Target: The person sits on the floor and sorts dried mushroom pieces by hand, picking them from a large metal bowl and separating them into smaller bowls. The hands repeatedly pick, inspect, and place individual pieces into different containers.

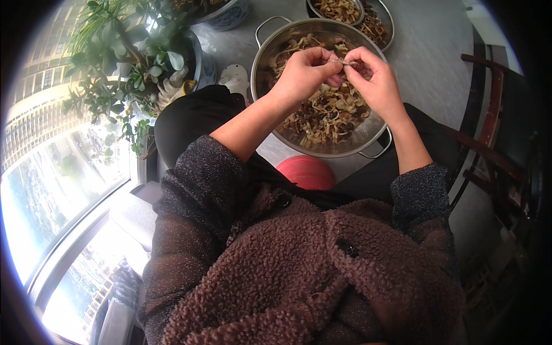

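Note:
Both of my hands are raised over a wide steel basin (320,150) with two loop handles, which stands on the floor between my knees. In it lies a heap of pale brown dried strips (327,116), perhaps dried mushrooms. My left hand (308,71) pinches one end of a small dried piece (343,62). The other end is between the thumb and fingers of my right hand (371,75). My fingertips nearly meet there and hide part of the piece.
Beyond the basin, a small steel bowl (338,9) of pale pieces rests on a larger pan (390,26) holding darker bits. Potted plants (129,56) and a work glove (170,92) are at left by the window. A red round object (306,172) sits between my legs; a wooden chair (491,108) stands right.

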`<state>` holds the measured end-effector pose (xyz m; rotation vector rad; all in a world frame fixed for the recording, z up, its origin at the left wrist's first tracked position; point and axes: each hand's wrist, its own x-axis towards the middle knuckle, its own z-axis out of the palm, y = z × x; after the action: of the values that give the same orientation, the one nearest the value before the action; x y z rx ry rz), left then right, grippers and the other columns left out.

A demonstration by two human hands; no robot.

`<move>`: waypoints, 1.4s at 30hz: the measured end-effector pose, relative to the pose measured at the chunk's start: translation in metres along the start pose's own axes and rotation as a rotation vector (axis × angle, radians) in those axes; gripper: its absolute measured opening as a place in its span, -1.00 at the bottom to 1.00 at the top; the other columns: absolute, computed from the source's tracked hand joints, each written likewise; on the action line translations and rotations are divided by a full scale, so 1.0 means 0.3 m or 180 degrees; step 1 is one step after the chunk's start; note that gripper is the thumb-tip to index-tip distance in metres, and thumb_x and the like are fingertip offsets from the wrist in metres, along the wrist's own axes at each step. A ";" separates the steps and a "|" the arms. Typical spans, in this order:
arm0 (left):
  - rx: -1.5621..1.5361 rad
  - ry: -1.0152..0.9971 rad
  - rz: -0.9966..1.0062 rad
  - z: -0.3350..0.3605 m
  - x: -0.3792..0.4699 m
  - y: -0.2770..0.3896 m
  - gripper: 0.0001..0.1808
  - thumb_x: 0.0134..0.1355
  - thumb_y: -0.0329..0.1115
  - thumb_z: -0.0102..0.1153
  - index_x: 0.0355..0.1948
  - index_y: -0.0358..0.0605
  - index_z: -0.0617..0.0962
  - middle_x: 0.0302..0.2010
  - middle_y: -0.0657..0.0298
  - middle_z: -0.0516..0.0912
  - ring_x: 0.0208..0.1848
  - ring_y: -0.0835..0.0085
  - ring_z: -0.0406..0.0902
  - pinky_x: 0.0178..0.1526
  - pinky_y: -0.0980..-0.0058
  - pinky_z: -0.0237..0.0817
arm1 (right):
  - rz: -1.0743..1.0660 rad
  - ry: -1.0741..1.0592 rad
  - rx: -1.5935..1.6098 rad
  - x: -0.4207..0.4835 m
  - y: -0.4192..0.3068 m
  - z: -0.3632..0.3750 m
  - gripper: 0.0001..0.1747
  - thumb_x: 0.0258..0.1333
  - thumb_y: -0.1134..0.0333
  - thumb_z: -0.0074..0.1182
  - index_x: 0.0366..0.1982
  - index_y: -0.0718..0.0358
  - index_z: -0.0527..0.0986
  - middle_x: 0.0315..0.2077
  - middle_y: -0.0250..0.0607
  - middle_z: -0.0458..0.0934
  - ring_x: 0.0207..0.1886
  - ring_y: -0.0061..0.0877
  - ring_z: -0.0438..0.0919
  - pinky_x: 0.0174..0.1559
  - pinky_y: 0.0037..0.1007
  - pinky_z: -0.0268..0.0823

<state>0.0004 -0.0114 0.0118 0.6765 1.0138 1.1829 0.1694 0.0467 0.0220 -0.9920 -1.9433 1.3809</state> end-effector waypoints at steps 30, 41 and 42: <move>0.1388 0.0346 0.0323 0.001 0.003 -0.014 -0.85 0.00 -0.36 0.22 -0.47 -0.24 0.58 -0.62 0.37 0.52 -0.51 0.68 0.38 -0.41 0.61 0.27 | 0.0201 -0.0059 0.0029 -0.005 0.003 0.028 -0.91 0.06 0.47 0.11 -0.43 0.32 0.44 -0.57 -0.44 0.49 -0.47 -0.78 0.42 -0.39 -0.61 0.29; 0.1321 0.0381 0.0266 0.006 -0.004 -0.010 -0.85 0.00 -0.36 0.24 -0.48 -0.25 0.58 -0.62 0.38 0.52 -0.52 0.70 0.37 -0.43 0.61 0.26 | 0.0363 -0.0138 0.0196 -0.005 0.007 0.028 -0.91 0.04 0.48 0.10 -0.41 0.33 0.43 -0.54 -0.43 0.49 -0.43 -0.77 0.41 -0.35 -0.60 0.30; 0.1306 0.0389 0.0252 0.006 -0.005 -0.010 -0.85 0.00 -0.36 0.24 -0.48 -0.25 0.58 -0.62 0.39 0.52 -0.52 0.70 0.37 -0.43 0.61 0.26 | 0.0370 -0.0141 0.0194 -0.005 0.008 0.029 -0.91 0.04 0.48 0.10 -0.41 0.33 0.43 -0.54 -0.43 0.49 -0.43 -0.77 0.41 -0.35 -0.60 0.30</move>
<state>0.0033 -0.0135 0.0105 0.9818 1.3623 1.1033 0.1641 0.0412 0.0170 -1.0686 -1.8893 1.5291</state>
